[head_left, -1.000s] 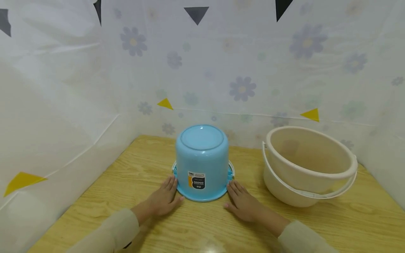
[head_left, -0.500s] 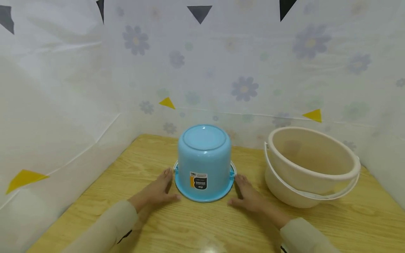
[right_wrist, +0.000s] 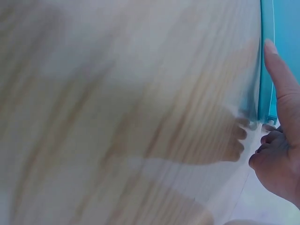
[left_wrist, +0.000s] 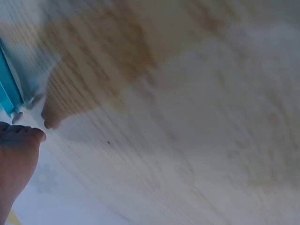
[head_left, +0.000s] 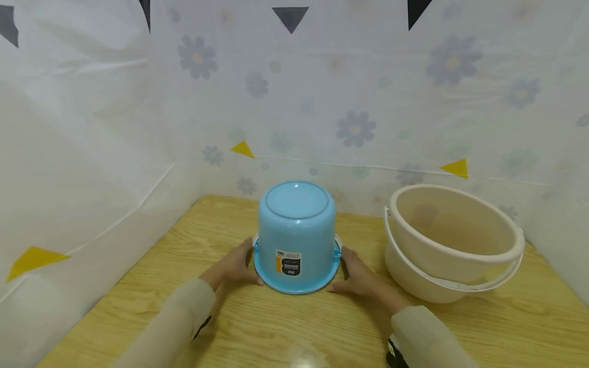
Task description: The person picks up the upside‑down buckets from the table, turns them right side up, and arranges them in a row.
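A light blue bucket (head_left: pixel 296 235) stands upside down on the wooden table, its flat base up and its label inverted. My left hand (head_left: pixel 236 265) holds the left side of its rim, thumb in front and fingers by the handle joint. On the opposite side, my right hand (head_left: pixel 358 273) grips the rim in the same way. The right wrist view shows the right thumb (right_wrist: pixel 279 70) along the blue rim (right_wrist: pixel 266 93), with the other fingers curled beneath the joint. In the left wrist view, curled fingers (left_wrist: pixel 21 136) sit right at the bucket's edge (left_wrist: pixel 8 84).
A larger beige bucket (head_left: pixel 442 271) stands upright to the right, open at the top, its white handle (head_left: pixel 453 283) hanging down in front. White flower-print sheeting (head_left: pixel 294 102) closes off the back and sides of the table (head_left: pixel 276 332).
Both hands first lay flat beside the bucket, then spread a little outward, and now have closed in on its rim with the thumbs at the front. The buckets stay in place.
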The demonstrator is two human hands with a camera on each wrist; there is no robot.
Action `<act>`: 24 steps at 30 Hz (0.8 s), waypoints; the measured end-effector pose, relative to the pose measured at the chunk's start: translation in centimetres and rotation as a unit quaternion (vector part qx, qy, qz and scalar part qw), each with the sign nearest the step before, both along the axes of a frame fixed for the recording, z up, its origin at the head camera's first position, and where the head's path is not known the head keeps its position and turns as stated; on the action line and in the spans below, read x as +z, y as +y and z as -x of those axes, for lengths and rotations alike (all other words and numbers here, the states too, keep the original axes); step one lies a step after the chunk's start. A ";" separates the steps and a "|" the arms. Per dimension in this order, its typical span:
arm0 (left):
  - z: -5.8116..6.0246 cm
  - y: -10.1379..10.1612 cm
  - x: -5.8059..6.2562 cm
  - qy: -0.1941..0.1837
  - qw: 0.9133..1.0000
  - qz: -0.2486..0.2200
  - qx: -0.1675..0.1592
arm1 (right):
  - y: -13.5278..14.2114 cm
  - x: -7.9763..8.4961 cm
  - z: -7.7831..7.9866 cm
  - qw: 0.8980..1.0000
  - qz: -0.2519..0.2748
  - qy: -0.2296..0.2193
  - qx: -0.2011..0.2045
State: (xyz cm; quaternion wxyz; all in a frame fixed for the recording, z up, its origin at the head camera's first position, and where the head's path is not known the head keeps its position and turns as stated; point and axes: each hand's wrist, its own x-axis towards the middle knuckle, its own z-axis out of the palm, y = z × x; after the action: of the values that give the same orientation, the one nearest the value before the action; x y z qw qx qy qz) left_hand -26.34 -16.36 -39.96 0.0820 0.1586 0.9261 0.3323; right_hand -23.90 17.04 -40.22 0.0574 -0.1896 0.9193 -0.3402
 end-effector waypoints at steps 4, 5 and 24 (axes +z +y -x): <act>0.5 0.0 0.0 -0.018 1.000 0.007 0.006 | -0.3 0.2 0.4 1.000 -0.008 -0.017 -0.008; 0.5 0.0 0.0 -0.020 1.000 0.007 0.005 | -0.4 0.2 0.5 1.000 -0.010 -0.019 -0.009; 0.6 -0.3 0.5 -0.005 0.999 0.047 -0.003 | -1.4 0.4 0.6 0.999 0.000 -0.015 -0.044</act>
State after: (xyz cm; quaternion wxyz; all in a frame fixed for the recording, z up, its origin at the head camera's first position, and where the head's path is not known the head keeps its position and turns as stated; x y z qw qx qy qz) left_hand -26.91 -16.64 -39.48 0.0953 0.1558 0.9398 0.2890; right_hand -24.46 15.66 -39.85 0.0565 -0.1436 0.9258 -0.3450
